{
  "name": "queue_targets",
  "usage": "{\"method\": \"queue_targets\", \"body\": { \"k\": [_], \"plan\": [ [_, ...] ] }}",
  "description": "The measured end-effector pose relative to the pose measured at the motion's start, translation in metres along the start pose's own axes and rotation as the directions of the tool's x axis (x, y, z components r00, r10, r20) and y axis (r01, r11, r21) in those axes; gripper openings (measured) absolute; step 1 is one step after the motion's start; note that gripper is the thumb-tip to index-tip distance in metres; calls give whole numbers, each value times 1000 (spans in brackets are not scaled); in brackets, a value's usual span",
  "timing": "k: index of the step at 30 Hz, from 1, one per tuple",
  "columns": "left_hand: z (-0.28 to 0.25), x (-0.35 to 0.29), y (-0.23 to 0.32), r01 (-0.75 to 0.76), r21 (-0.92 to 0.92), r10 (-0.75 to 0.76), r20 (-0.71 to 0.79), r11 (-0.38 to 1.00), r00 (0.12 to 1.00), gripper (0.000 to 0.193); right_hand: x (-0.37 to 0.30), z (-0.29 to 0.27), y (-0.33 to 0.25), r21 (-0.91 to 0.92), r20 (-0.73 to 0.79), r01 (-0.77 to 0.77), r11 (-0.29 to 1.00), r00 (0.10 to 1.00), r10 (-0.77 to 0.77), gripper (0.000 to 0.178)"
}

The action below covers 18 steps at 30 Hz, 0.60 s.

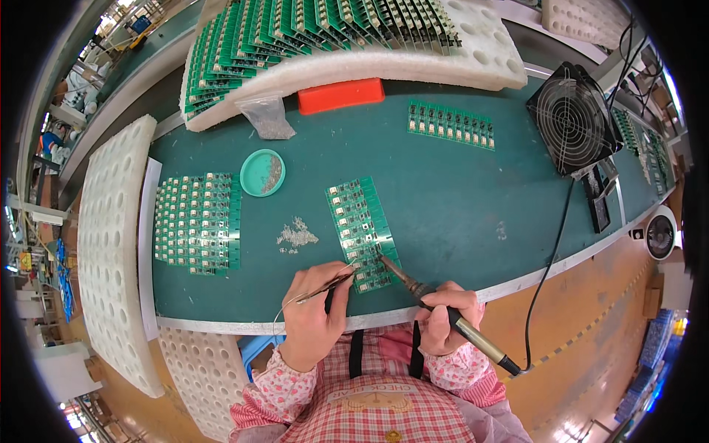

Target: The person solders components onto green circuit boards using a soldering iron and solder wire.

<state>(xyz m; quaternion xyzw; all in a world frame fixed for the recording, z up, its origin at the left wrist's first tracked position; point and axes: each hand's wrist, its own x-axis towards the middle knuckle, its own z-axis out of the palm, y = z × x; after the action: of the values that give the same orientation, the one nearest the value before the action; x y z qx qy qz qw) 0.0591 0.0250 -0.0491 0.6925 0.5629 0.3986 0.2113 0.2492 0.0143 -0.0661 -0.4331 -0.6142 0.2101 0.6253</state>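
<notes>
A green circuit board panel (pixel 360 221) with rows of small white components lies at the table's near edge, between my hands. My left hand (pixel 314 314) is closed on dark tweezers (pixel 323 289), pointed at the panel's lower left part. A thin wire (pixel 276 319), probably solder, loops out beside that hand; how it is held is hidden. In my right hand (pixel 450 314) a soldering iron (pixel 476 338) with a gold-coloured handle is gripped like a pen. Its tip reaches the panel's lower right part; whether it touches cannot be made out. Small loose parts (pixel 298 234) lie in a pile left of the panel.
Several finished-looking boards (pixel 196 221) lie at left, near a turquoise dish (pixel 262 173). Behind are a plastic bag (pixel 267 118), a red tray (pixel 341 96) and a foam rack (pixel 354 70) of upright boards. Another panel (pixel 451 125) and a black fan (pixel 574 122) stand right.
</notes>
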Motion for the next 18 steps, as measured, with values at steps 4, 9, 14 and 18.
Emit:
{"method": "queue_targets", "body": {
  "k": [4,9,14,18],
  "plan": [
    [0,1,-1,-70,49,70,-5,996,998,27,0,1,0,-9,-10,7,1000,1000,-7,20],
    [-1,3,4,-53,70,53,0,996,999,16,1,-1,-1,-25,23,3,1000,1000,-3,21],
    [0,4,5,-62,78,62,6,995,998,16,1,-2,-1,-15,24,-13,1000,1000,13,22],
    [0,3,2,-79,77,79,2,994,997,22,0,-2,-1,-6,23,-20,1000,1000,20,22]
  ]
}}
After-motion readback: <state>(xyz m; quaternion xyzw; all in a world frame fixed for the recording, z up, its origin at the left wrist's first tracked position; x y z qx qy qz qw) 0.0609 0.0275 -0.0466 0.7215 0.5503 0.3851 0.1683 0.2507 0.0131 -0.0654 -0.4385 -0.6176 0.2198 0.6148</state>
